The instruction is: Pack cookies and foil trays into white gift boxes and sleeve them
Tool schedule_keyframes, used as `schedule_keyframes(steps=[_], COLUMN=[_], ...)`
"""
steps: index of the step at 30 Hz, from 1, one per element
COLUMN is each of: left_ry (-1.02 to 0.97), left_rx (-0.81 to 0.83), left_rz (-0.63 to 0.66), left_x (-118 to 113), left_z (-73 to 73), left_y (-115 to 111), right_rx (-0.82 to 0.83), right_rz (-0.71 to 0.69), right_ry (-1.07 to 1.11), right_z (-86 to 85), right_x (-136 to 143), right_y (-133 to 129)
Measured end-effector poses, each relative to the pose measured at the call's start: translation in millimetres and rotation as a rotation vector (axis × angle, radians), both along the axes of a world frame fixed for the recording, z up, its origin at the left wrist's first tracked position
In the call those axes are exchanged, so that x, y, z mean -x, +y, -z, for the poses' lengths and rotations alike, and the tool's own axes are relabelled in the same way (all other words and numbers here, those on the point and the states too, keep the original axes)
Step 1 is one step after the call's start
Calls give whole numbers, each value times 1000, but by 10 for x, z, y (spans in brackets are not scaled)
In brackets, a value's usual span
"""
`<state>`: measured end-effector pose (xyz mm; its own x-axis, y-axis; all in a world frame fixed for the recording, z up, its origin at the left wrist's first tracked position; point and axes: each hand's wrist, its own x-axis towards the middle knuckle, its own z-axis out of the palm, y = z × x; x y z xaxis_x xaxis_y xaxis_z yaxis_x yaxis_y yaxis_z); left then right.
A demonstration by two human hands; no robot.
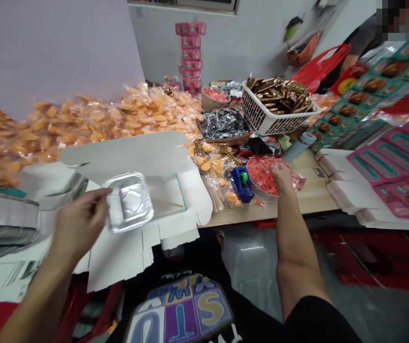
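Observation:
A square foil tray is pinched at its left edge by my left hand, tilted above an open white box. My right hand reaches into a round basket of small red packets. Its fingers are bent together over the packets, and what they hold, if anything, is too small to name. Beside that basket stands a blue tape dispenser. More foil trays are stacked at the far left.
Bagged orange pieces are heaped along the back. A white basket holds brown-gold packets. Pink boxes and a grey bottle are on the right. A person's arm shows at the back right.

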<state>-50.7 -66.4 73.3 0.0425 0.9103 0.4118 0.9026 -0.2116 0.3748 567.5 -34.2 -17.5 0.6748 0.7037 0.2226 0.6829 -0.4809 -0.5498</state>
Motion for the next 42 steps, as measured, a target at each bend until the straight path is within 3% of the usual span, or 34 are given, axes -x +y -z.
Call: schedule_keyframes(steps=[3,7,10,12,14,16,21,25,30,34,36,39,42], left_ry=[114,292,361,395,412,406,391,450,385,405,396,400,439], left_rx=[-2,-143,-43,26,70,98,127,139,180,196,181,161,158], left_rz=[84,261,541,631,602,563,541,515,504,496,495,510,539], left_x=[-134,-237,-211,-212,-251,-316,-447,-458,-450,-454,-445,-427,-418], left_z=[263,448,582,703,812,876,874,889,901,886,900,944,979], left_y=[169,164,62,45,91,171,265,222,214,207,198,208,240], right_rx=[-19,-22,31,161,362,527,627,569,359,5,-98,-110,-116], right_rz=[77,63,-95,-323,-557,-684,-672,-637,-584,-498,-481,-467,-397], right_ry=[-24,-59,-147,-233,-305,-344,-336,-259,11,707,904,845,718], right_z=[-2,-78,-198,-264,-287,-262,-151,-189,-233,-268,-347,-527,-737], right_x=[-29,-44,139,394,712,1023,1447,1383,1036,820,759,700,684], right_y=[25,15,28,77,162,270,505,593,582,486,474,637,1044])
